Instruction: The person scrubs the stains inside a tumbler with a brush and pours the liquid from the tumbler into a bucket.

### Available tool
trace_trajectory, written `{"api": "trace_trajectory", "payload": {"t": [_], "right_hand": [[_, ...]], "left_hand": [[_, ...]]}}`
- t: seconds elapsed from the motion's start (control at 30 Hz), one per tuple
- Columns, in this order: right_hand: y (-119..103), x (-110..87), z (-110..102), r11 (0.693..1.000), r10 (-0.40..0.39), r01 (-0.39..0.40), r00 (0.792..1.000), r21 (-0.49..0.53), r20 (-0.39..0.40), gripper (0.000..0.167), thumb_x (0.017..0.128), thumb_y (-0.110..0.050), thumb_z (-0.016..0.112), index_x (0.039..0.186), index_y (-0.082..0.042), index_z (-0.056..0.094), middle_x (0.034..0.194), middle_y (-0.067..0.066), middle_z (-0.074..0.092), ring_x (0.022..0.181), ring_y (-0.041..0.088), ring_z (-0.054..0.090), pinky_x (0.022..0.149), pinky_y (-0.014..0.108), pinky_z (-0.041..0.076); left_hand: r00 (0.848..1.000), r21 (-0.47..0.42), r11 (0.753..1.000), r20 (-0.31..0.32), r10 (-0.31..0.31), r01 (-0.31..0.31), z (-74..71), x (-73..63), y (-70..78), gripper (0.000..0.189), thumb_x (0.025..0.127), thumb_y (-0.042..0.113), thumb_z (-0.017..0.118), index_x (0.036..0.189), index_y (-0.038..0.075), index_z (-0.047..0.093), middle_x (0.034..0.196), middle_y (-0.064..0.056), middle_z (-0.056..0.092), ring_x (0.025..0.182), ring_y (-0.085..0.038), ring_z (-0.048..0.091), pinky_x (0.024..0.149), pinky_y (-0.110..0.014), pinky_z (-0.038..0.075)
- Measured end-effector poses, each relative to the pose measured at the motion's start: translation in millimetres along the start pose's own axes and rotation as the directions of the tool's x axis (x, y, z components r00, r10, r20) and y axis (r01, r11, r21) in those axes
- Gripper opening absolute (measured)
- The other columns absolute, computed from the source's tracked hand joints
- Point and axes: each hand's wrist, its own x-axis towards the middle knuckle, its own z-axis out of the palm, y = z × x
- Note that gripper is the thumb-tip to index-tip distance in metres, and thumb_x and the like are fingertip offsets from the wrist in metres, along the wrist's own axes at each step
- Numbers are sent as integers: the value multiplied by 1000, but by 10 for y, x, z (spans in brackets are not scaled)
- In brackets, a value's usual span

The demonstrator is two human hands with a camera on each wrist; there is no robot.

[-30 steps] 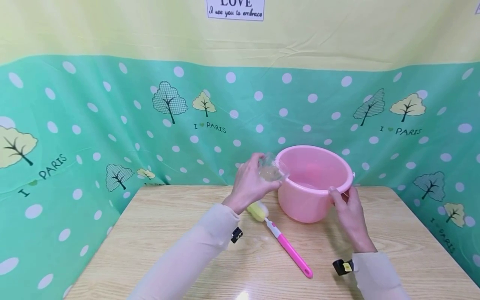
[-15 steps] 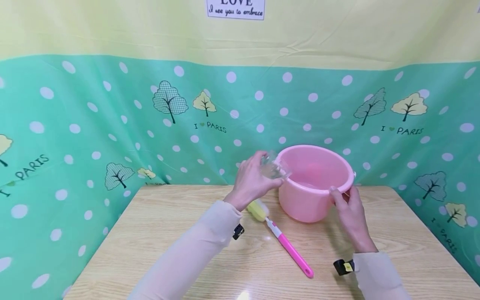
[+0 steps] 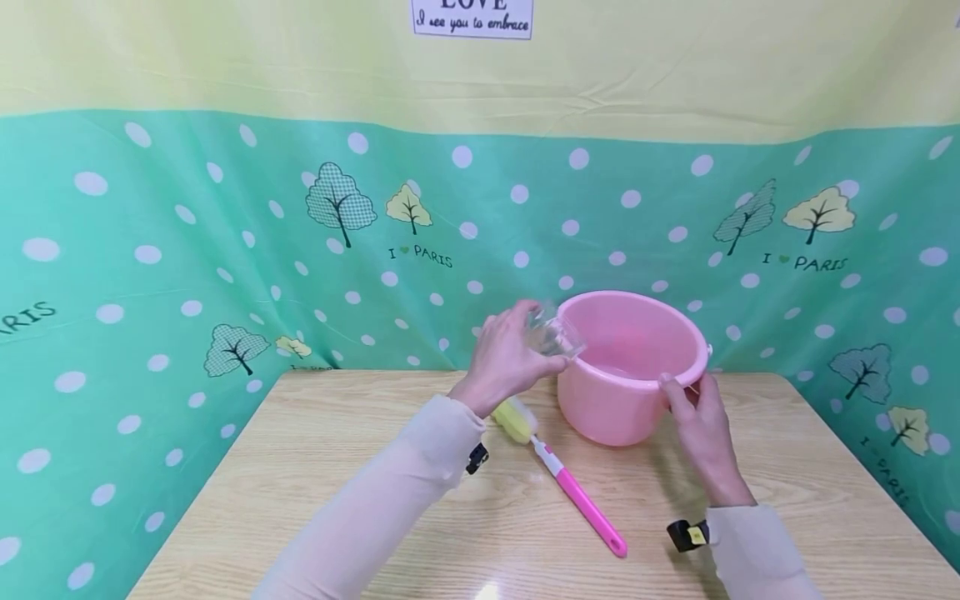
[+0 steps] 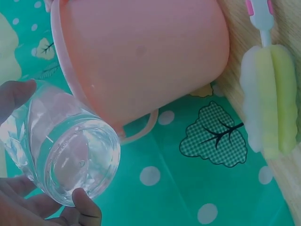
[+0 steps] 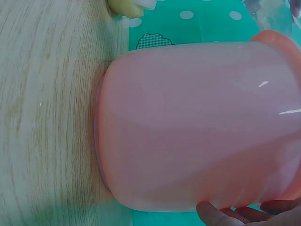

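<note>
A clear glass (image 3: 553,332) is held in my left hand (image 3: 504,360), tilted on its side with its mouth toward the pink bucket (image 3: 607,408), at the left of the bucket's rim. The left wrist view shows the thick glass base (image 4: 77,157) facing the camera, with fingers around the wall. Whether liquid is still inside is hard to tell. My right hand (image 3: 701,429) grips the bucket's rim at the front right, thumb on top and fingers below. Upright on the table, the bucket shows its smooth side in the right wrist view.
A brush (image 3: 581,500) with a pink handle and a yellow-and-white sponge head lies on the wooden table (image 3: 315,467), left of and in front of the bucket. Behind the table hangs a green-and-yellow printed cloth (image 3: 420,308).
My left hand has tipped the glass further toward the bucket and shifted it slightly right. My right hand and the bucket look unmoved, and the brush lies in the same place.
</note>
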Motion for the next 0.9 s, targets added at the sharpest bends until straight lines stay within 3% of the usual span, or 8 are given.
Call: {"api": "trace_trajectory", "payload": {"t": [0.53, 0.9], "right_hand": [[9, -9, 17, 1000, 7, -7, 1000, -10, -3, 69, 99, -46, 43, 152, -12, 14, 147, 14, 33, 128, 32, 38, 99, 42, 43], [17, -1, 23, 1000, 1, -1, 1000, -1, -7, 68, 99, -45, 43, 152, -12, 15, 147, 14, 33, 129, 33, 39, 99, 40, 43]], "left_hand": [[1000, 42, 999, 18, 17, -17, -36, 5, 42, 85, 63, 44, 84, 136, 20, 47, 113, 3, 60, 102, -17, 48, 77, -33, 46], [999, 50, 998, 24, 27, -29, -49, 12, 40, 87, 63, 44, 83, 138, 21, 46, 115, 3, 59, 103, -17, 47, 78, -34, 46]]}}
